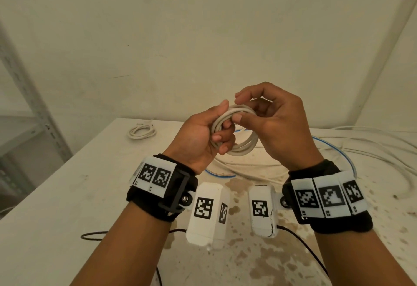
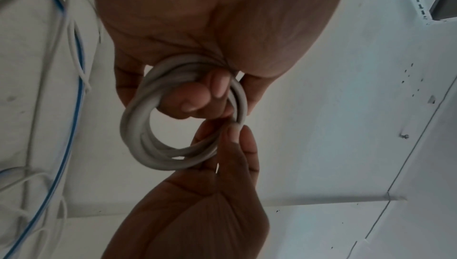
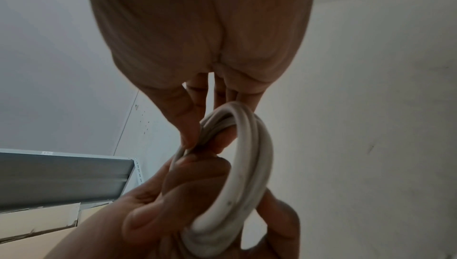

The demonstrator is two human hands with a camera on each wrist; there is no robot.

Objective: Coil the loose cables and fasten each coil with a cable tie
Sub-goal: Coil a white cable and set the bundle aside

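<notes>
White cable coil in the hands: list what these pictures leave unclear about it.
- Cable tie: none can be made out on the white coil; the left hand covers one side in the head view.
- Cable ends: hidden under the left hand's fingers in the left wrist view.
- What the right hand pinches at the top: too small and shadowed in the right wrist view.
- Far coil on the table: too small to tell if tied.

The head view looks down from above; both wrist views look up closely, sharing the white coil (image 2: 183,118).
</notes>
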